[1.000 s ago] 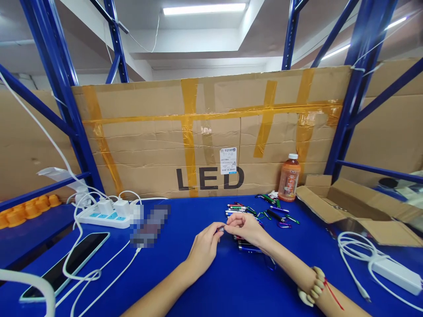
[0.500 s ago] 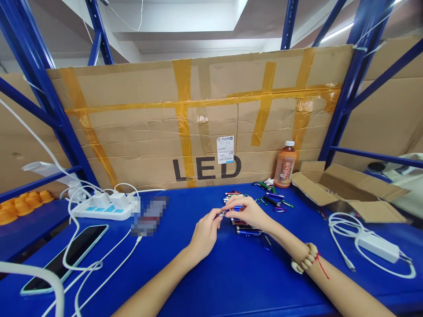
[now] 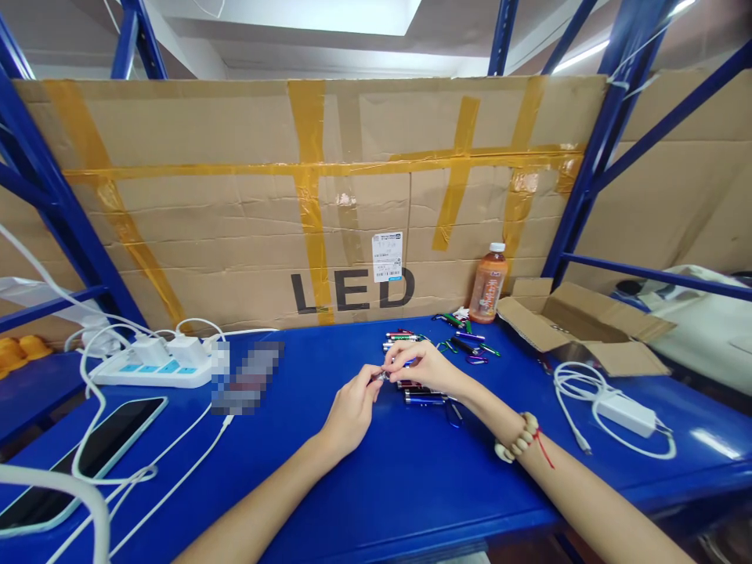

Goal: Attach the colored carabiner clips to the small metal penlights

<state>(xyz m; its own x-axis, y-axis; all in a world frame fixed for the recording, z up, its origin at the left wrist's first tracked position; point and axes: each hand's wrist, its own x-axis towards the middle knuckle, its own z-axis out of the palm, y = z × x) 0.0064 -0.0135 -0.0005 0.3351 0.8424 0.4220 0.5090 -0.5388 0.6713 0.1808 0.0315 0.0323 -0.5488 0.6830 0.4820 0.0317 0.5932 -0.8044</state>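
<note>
Above the blue table, my left hand and my right hand meet fingertip to fingertip. Between them is a small shiny metal piece; its exact kind is too small to tell. Both hands pinch it, thumb against finger. Under and behind my right hand lies a row of small metal pen-like torches in blue, dark red and other colours, partly hidden by the hand. A dark carabiner clip hangs off the nearest one. Farther right, several loose coloured carabiners and tubes lie scattered.
An orange drink bottle stands at the back, with an open cardboard box to its right. A white power adapter with coiled cable lies at right. On the left are a power strip, a phone and loose white cables.
The view has turned slightly to the right, so everything sits farther left. Both hands keep their pinch on the small piece, with only slight finger movement.
</note>
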